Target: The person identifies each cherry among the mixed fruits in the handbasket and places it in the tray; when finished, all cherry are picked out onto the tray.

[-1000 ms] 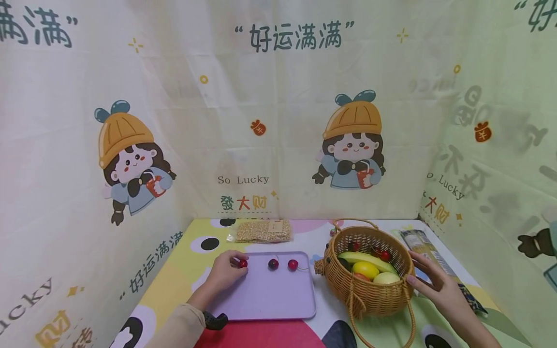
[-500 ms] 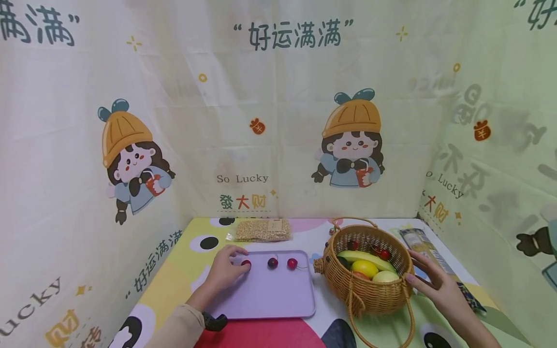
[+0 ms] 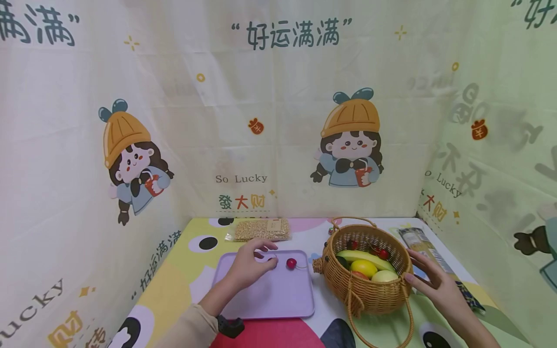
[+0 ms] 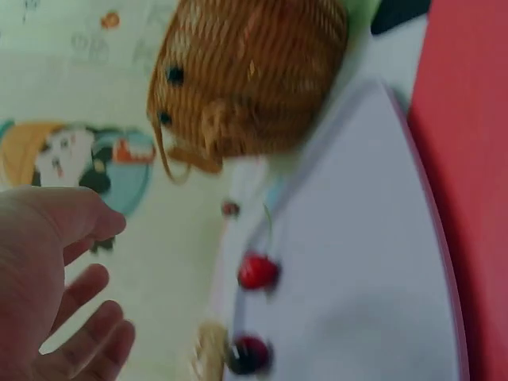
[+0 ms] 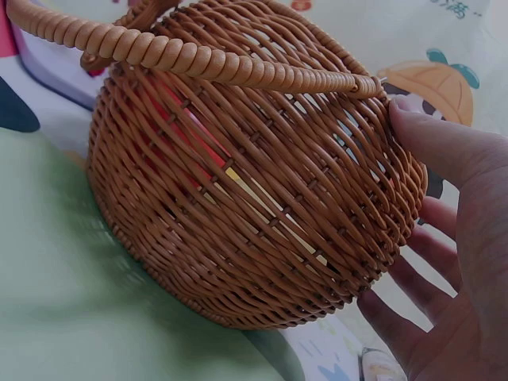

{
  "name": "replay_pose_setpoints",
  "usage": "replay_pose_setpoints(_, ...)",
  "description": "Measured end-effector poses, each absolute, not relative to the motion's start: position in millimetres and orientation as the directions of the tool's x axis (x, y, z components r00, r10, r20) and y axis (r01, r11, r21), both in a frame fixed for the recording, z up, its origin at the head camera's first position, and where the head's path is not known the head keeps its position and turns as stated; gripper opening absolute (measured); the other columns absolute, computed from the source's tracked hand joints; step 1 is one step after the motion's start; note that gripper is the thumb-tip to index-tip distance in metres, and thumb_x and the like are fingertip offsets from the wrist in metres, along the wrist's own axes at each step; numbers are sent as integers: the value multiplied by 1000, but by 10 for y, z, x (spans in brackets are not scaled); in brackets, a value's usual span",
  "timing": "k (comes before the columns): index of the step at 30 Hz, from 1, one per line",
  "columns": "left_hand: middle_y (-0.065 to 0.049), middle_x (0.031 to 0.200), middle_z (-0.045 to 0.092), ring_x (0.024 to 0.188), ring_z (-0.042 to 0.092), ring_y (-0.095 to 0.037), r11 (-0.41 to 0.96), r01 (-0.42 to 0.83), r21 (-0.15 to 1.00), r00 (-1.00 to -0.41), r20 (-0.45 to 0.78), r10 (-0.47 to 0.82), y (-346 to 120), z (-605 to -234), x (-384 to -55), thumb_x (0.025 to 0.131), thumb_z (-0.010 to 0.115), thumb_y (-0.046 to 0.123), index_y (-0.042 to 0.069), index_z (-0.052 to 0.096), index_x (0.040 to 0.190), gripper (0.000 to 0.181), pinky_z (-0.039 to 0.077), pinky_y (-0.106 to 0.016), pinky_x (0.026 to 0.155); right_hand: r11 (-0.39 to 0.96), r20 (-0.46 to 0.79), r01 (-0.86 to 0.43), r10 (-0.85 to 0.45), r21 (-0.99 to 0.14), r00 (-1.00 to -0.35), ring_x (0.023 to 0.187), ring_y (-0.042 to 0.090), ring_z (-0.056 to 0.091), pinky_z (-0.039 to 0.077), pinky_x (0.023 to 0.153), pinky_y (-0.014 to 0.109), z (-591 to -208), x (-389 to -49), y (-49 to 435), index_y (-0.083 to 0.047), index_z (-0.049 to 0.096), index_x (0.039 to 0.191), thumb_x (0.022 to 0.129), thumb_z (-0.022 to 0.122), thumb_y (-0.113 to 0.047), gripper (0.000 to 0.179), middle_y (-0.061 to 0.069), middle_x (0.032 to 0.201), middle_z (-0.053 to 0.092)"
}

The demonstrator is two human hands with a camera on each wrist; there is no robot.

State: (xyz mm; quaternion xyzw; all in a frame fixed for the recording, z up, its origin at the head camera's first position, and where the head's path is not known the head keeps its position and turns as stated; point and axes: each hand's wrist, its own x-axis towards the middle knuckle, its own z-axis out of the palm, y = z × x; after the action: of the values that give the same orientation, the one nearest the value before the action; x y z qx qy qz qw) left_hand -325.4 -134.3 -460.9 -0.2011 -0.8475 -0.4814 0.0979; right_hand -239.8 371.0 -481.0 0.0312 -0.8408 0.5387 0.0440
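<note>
My left hand (image 3: 250, 263) hovers over the purple tray (image 3: 278, 304), thumb and fingertips apart, with nothing seen between them. A red cherry (image 3: 291, 264) with a stem lies on the tray, right of the fingertips. In the left wrist view a dark cherry (image 4: 248, 355) lies near the red one; the hand mostly hides it in the head view. The third cherry is out of sight. My right hand (image 3: 439, 285) rests against the right side of the wicker basket (image 3: 378, 297), thumb at its rim, fingers spread. Inside lie a banana (image 3: 363, 258), a lemon (image 3: 364, 268) and cherries (image 3: 383, 253).
A bag of grains (image 3: 258, 229) lies behind the tray. A long printed packet (image 3: 428, 246) lies right of the basket, partly behind the right hand. The basket's rope handle (image 3: 411, 324) hangs down in front. Printed cloth walls (image 3: 283, 121) stand around the table.
The left hand has moved right across the tray from the left cherry, and now covers the dark cherry in the head view. The right hand and basket stay in place.
</note>
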Motion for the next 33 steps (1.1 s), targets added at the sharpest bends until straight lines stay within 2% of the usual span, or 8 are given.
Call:
replay_pose_setpoints(3, 1, 121, 76, 110, 74, -25, 442, 451, 775, -889, 346, 299, -1206, -4516, -3167, 95, 87, 16, 23, 80, 119, 25, 65, -50, 96, 439, 101, -91, 0, -894, -995, 132, -16, 38, 62, 95, 26, -4802, -2406, 3696, -21, 29, 178, 116, 62, -33, 71, 24, 179, 26)
replay_pose_setpoints(7, 7, 121, 76, 110, 72, -17, 416, 487, 768, -864, 353, 359, -1020, -4389, -3081, 98, 85, 18, 26, 80, 120, 24, 65, -41, 96, 437, 112, -103, -6, -894, -994, 129, -21, 37, 61, 93, 23, -4795, -2409, 3676, -21, 29, 177, 116, 62, -31, 70, 24, 179, 27)
replay_pose_setpoints(10, 10, 122, 77, 111, 72, -14, 386, 528, 757, -835, 378, 401, -871, -4300, -3054, 99, 83, 17, 25, 81, 121, 24, 65, -36, 97, 436, 116, -109, -12, -893, -993, 127, -24, 36, 61, 93, 24, -4791, -2413, 3665, -21, 29, 177, 116, 61, -30, 70, 25, 179, 26)
replay_pose_setpoints(16, 10, 122, 76, 111, 72, -13, 330, 578, 746, -785, 397, 476, -546, -4124, -3030, 102, 81, 20, 25, 80, 124, 23, 65, -34, 98, 432, 100, -95, -13, -897, -995, 126, -25, 37, 63, 95, 29, -4790, -2421, 3660, -23, 29, 178, 116, 62, -32, 71, 24, 179, 26)
replay_pose_setpoints(19, 7, 123, 76, 113, 71, -12, 305, 610, 731, -745, 397, 537, -359, -4003, -3023, 103, 79, 21, 24, 80, 125, 22, 65, -35, 99, 410, 92, -90, -16, -908, -996, 126, -25, 38, 63, 95, 28, -4788, -2409, 3660, -23, 28, 178, 116, 62, -32, 71, 22, 179, 27)
replay_pose_setpoints(23, 5, 125, 77, 111, 67, -4, 294, 662, 689, -672, 372, 640, -66, -3837, -3087, 104, 77, 20, 23, 81, 126, 22, 64, -30, 98, 395, 95, -95, -20, -914, -995, 126, -26, 38, 62, 94, 26, -4776, -2389, 3665, -24, 28, 178, 116, 62, -31, 71, 21, 178, 27)
replay_pose_setpoints(28, 14, 119, 78, 103, 66, 4, 335, 688, 644, -616, 274, 739, 287, -3723, -3251, 105, 77, 23, 23, 80, 129, 24, 59, -16, 92, 373, 111, -111, -20, -921, -994, 126, -27, 39, 62, 92, 24, -4777, -2385, 3675, -24, 29, 178, 116, 62, -29, 70, 8, 175, 34)
replay_pose_setpoints(33, 14, 117, 79, 100, 68, 5, 357, 655, 665, -618, 200, 760, 546, -3699, -3411, 105, 78, 24, 25, 81, 128, 23, 57, -13, 90, 355, 144, -146, -32, -924, -989, 125, -29, 41, 61, 92, 21, -4812, -2386, 3685, -20, 31, 177, 115, 64, -24, 70, -15, 165, 40)
